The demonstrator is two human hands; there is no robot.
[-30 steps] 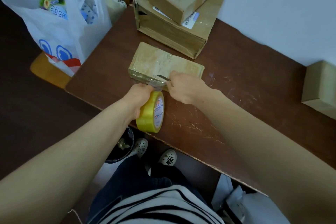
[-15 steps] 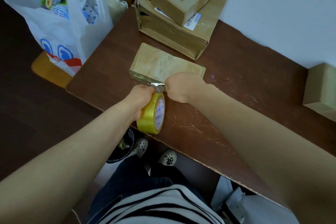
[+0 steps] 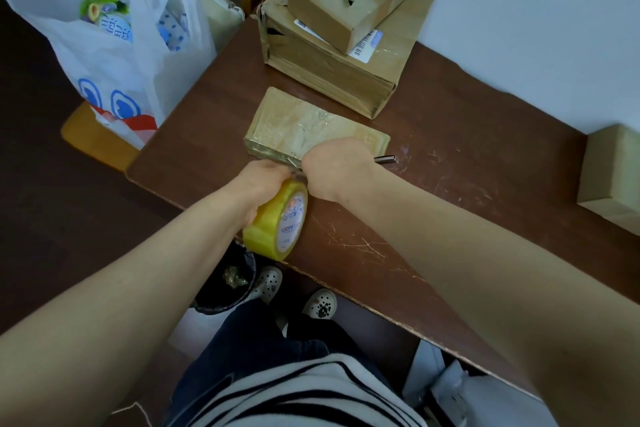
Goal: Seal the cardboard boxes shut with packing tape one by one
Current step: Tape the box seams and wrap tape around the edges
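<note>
The flat cardboard box [image 3: 311,125], at the table's [image 3: 450,166] near edge, is judged nearly sealed, the tape roll [image 3: 277,225] being gripped by the left hand [image 3: 263,180] and a slim metal cutter [image 3: 385,159] clenched in the right hand [image 3: 332,166], while the stacked boxes [image 3: 346,45] behind are judged outstanding.

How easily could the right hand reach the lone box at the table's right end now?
Probably yes: only bare tabletop lies between the right hand and the lone box. But the hand grips a small metal tool at the near edge of the taped box, so it is not free to grasp.
</note>
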